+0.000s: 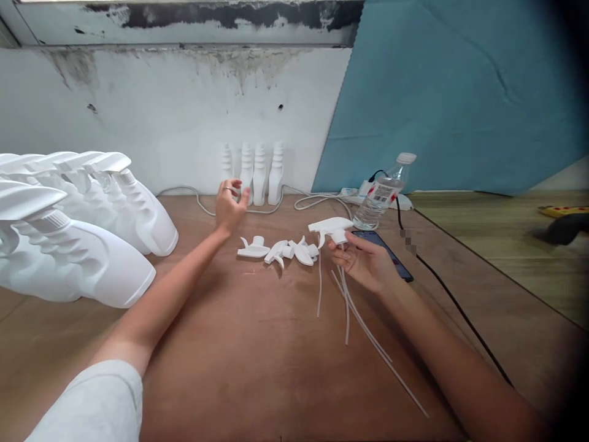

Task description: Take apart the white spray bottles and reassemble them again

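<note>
Behind the brown bench, a stained white wall is noted; above the bench, a white spray head is held at its collar by the right hand, reached in from the side, with thin tubes trailing below. The spray head is judged light, stiff and slightly slippery, best gripped at the collar, its tube easily bent. The left hand is extended to the upright bottles, fingers loosely curled; whether one is grasped cannot be told.

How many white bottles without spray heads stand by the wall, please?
4, in a row: the leftmost bottle and second bottle, partly behind the left hand, then the third bottle and rightmost bottle; another could be hidden.
</note>
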